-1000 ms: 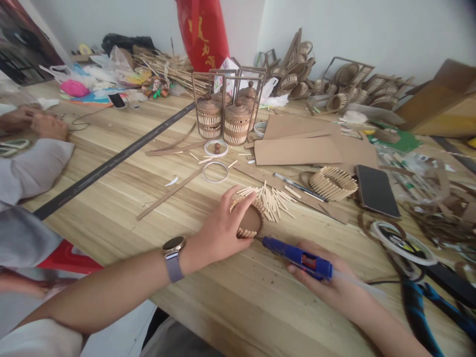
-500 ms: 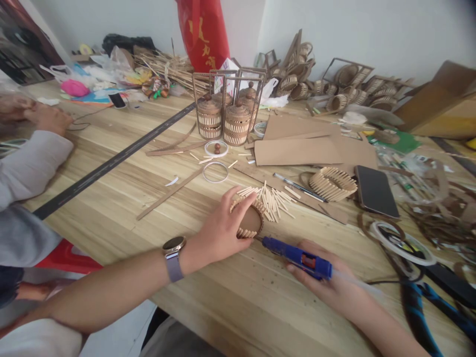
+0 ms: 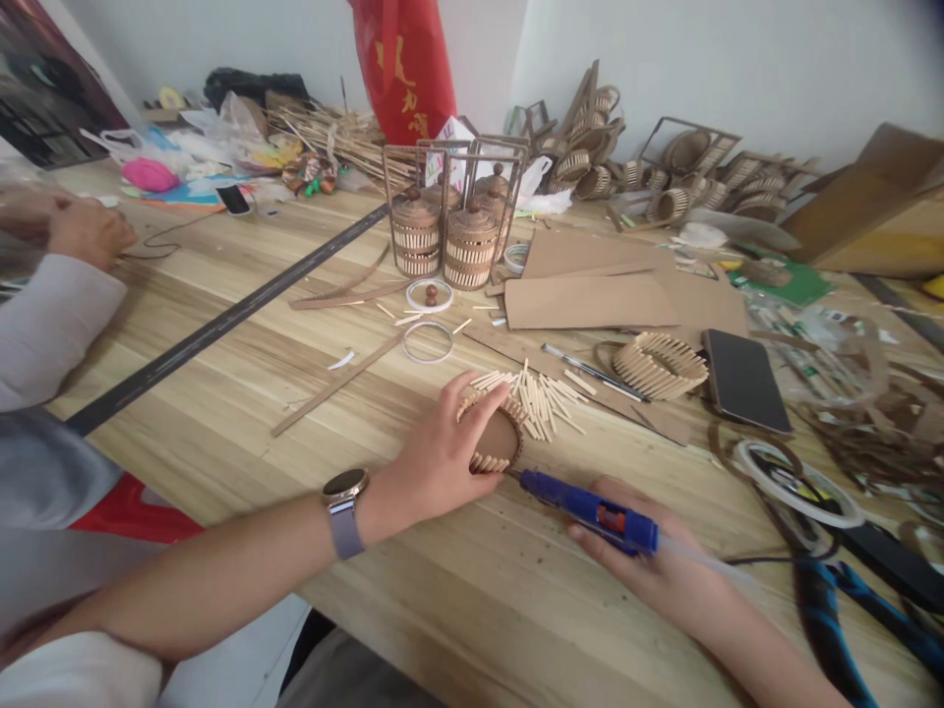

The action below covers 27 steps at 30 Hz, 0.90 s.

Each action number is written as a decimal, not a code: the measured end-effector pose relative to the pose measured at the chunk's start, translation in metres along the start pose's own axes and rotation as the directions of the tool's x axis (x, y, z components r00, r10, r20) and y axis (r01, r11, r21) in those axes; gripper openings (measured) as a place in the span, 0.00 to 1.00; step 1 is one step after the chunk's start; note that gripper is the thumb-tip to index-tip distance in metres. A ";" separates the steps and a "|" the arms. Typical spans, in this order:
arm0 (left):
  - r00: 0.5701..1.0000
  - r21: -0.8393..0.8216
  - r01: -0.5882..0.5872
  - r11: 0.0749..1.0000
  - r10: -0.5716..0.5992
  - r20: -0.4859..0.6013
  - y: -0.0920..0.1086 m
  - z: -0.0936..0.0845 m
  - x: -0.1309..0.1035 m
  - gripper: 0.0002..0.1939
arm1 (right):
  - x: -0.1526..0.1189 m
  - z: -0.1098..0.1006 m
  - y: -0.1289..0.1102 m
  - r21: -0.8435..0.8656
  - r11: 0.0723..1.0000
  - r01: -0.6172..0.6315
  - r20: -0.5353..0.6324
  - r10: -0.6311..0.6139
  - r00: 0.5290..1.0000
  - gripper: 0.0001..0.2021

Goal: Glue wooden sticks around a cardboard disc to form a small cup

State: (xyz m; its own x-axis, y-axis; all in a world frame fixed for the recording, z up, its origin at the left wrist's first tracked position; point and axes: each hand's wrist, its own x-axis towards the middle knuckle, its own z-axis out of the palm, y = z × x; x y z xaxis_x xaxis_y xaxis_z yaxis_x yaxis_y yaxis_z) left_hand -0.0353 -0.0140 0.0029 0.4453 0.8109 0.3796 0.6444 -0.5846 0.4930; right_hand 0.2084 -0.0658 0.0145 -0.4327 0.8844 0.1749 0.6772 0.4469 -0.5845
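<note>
My left hand (image 3: pixel 441 442), with a watch at the wrist, is closed around the left side of a small round cardboard base (image 3: pixel 500 440) edged with short wooden sticks. Its fingers cover part of that rim. In my right hand (image 3: pixel 649 551) is a blue hot glue gun (image 3: pixel 582 509), a clear glue stick coming out of its back end. The nozzle meets the lower right edge of the round base; whether it touches is too small to tell. Just behind the base lies a heap of loose short sticks (image 3: pixel 542 401).
Finished lidded stick baskets (image 3: pixel 470 246) stand at the back. To the right are a stick ring (image 3: pixel 660 366), a phone (image 3: pixel 748 379), a tape roll (image 3: pixel 800 482) and pliers (image 3: pixel 833 619). Cardboard sheets (image 3: pixel 590 300) lie behind. At far left rests another person's hand (image 3: pixel 88 233).
My hands, the glue gun and the round base look unmoved. At far left, the other person's hands and sleeve have shifted slightly left.
</note>
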 end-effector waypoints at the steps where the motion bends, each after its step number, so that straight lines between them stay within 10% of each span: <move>1: 1.000 0.000 0.001 1.000 -0.001 0.001 0.000 0.000 0.000 0.48 | 0.000 0.000 0.000 0.000 1.000 -0.003 0.001 0.003 1.000 0.12; 12: 1.000 0.005 0.002 1.000 -0.002 0.010 -0.001 -0.001 0.001 0.47 | 0.003 -0.003 -0.006 -0.012 1.000 -0.028 -0.011 0.027 1.000 0.13; 19: 1.000 -0.034 -0.001 0.999 0.001 0.021 0.001 -0.001 -0.001 0.49 | -0.003 -0.012 0.008 0.091 0.941 -0.326 -0.081 0.333 0.939 0.16; 27: 1.000 -0.057 0.000 0.998 0.000 0.012 0.001 0.000 -0.001 0.49 | -0.007 -0.045 0.023 0.296 0.733 -0.612 0.562 0.384 0.732 0.29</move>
State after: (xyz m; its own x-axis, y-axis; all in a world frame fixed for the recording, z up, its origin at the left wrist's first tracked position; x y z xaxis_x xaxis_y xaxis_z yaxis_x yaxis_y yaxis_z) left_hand -0.0353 -0.0155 0.0031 0.4526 0.8110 0.3706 0.6079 -0.5847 0.5371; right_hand 0.2540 -0.0553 0.0355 -0.3913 0.7438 -0.5419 0.5852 -0.2534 -0.7703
